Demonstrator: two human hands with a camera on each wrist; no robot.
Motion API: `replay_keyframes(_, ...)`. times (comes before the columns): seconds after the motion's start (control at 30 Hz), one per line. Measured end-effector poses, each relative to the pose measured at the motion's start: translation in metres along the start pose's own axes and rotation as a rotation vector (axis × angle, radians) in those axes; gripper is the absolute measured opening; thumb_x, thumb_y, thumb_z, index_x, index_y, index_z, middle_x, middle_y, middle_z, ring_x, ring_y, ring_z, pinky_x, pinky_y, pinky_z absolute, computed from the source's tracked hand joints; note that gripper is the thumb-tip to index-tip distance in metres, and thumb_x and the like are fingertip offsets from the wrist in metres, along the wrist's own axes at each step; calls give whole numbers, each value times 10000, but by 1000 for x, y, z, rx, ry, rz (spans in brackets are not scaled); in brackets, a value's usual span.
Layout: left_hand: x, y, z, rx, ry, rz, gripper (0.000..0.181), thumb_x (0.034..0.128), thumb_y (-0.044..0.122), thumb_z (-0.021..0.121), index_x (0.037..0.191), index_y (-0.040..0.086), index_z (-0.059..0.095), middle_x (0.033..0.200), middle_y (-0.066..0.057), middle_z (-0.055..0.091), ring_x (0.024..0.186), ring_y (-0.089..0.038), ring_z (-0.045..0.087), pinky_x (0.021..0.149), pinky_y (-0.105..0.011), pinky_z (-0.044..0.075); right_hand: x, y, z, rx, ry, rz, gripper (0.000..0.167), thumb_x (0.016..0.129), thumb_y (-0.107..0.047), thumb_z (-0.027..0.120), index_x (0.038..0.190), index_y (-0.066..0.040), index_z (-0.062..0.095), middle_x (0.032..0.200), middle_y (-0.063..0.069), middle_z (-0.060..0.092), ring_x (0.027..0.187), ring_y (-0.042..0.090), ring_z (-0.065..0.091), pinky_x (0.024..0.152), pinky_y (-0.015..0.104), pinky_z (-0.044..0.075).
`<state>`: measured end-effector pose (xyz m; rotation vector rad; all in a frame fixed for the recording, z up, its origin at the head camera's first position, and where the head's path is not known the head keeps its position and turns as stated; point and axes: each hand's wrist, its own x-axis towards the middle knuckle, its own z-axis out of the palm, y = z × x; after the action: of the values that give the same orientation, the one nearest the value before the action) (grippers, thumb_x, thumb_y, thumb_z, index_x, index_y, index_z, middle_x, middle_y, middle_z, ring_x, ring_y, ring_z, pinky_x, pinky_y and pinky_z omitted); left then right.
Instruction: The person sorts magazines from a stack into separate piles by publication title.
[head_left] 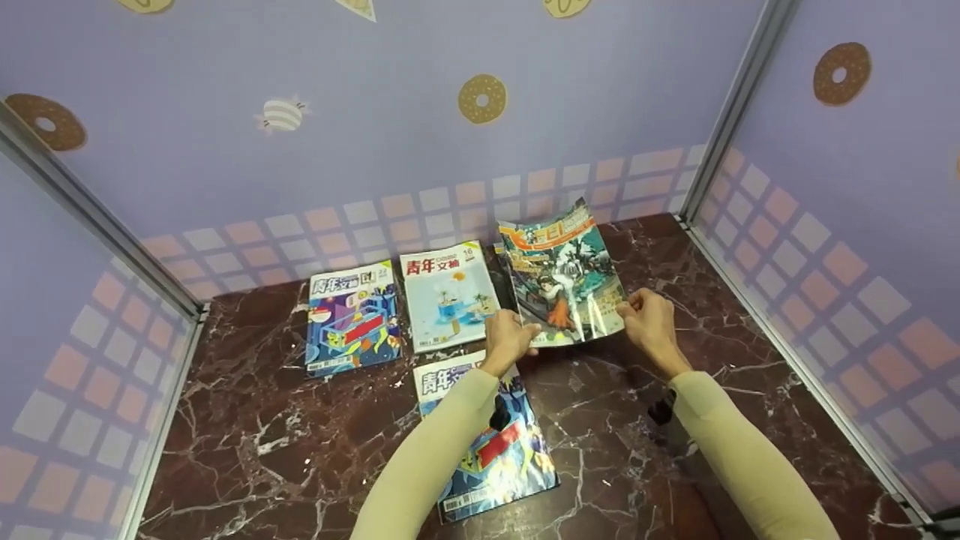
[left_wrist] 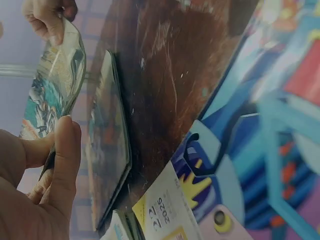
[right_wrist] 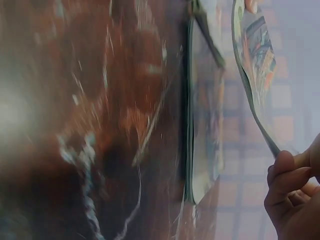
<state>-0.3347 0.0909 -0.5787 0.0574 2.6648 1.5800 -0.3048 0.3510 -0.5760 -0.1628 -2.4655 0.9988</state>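
Note:
A glossy magazine (head_left: pixel 562 277) with an orange title and a green-toned cover is held by both hands, raised and slightly bowed. My left hand (head_left: pixel 511 337) pinches its near left corner between thumb and fingers. At the near right corner, my right hand (head_left: pixel 651 322) grips the edge with curled fingers. Both wrist views show the magazine above the tabletop. Beneath it lies another magazine (right_wrist: pixel 205 115), mostly hidden in the head view. Under my left forearm is a blue magazine (head_left: pixel 499 442), partly covered by the sleeve.
Left of the held magazine lies a white-and-pale-blue magazine (head_left: pixel 450 300) with a red title. Farther left is a dark blue magazine (head_left: pixel 354 319). They lie on a dark red marbled tabletop (head_left: pixel 300 457). Lilac patterned panels (head_left: pixel 375 150) enclose the back and sides.

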Motion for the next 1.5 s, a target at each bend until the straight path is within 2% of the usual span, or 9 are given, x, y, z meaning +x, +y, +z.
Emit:
replay_keyframes(0.07, 8, -2, 2, -9, 1, -18, 555, 922, 131, 861, 536, 206, 469, 577, -30, 674, 438, -116, 710, 462, -178, 515, 9, 8, 7, 29, 6, -37, 107, 899, -38, 723, 830, 30, 679, 752, 201, 708, 685, 337, 643, 645, 426, 495)
replay_keyframes(0.13, 14, -4, 2, -15, -5, -47, 569, 936, 136, 855, 528, 194, 463, 575, -46, 665, 453, -132, 722, 494, -202, 556, 22, 40, 26, 109, 7, -96, 160, 912, -124, 735, 788, -45, 673, 697, 99, 693, 650, 249, 625, 624, 384, 498)
replay_keyframes(0.27, 21, 1, -1, -8, -11, -110, 578, 934, 102, 850, 522, 169, 451, 535, -58, 615, 473, -176, 738, 545, -268, 614, 34, 57, 42, 143, -17, -101, 148, 890, -110, 702, 758, -70, 647, 654, 50, 646, 607, 221, 578, 588, 404, 480)
replay_keyframes(0.37, 37, -12, 8, 6, 18, -124, 524, 895, 99, 877, 557, 156, 481, 542, -52, 595, 442, -176, 716, 518, -280, 603, 39, 52, 46, 115, -33, -74, 92, 845, -48, 673, 760, -32, 643, 646, 94, 645, 584, 251, 563, 564, 431, 459)
replay_keyframes(0.57, 61, -39, 29, 18, 8, -177, 249, 856, 135, 926, 742, 62, 717, 651, -119, 717, 428, -164, 702, 490, -276, 588, 61, 98, 81, 49, -66, -18, 100, 853, -69, 705, 767, -72, 653, 674, 64, 677, 594, 199, 587, 562, 343, 457)
replay_keyframes(0.77, 45, -26, 29, 48, 23, -215, 187, 879, 123, 912, 861, -10, 782, 599, -118, 725, 355, -135, 629, 443, -247, 532, 72, 132, 101, -35, -86, -78, 69, 839, -66, 691, 778, -55, 662, 680, 50, 687, 613, 218, 622, 571, 349, 486)
replay_keyframes(1.0, 28, -13, 27, 71, 66, -132, 210, 874, 89, 900, 731, 29, 758, 452, -31, 620, 311, -98, 548, 482, -276, 555, 75, 135, 97, -72, -112, -45, 87, 844, -75, 672, 787, -17, 702, 684, 66, 698, 630, 232, 632, 581, 373, 520)
replay_keyframes(1.27, 53, -39, 49, 197, 134, 9, 225, 856, 118, 889, 689, 57, 751, 575, -62, 704, 482, -174, 649, 566, -336, 559, 74, 126, 93, -116, -97, 16, 152, 857, -104, 689, 760, -30, 779, 719, 76, 730, 677, 270, 629, 667, 479, 580)
replay_keyframes(1.5, 61, -37, 59, 296, 127, 59, 274, 888, 84, 832, 656, 82, 685, 695, -105, 758, 655, -211, 723, 586, -381, 539, 71, 121, 87, -169, -100, 70, 187, 889, -111, 688, 771, -26, 806, 782, 131, 791, 742, 314, 708, 738, 545, 613)
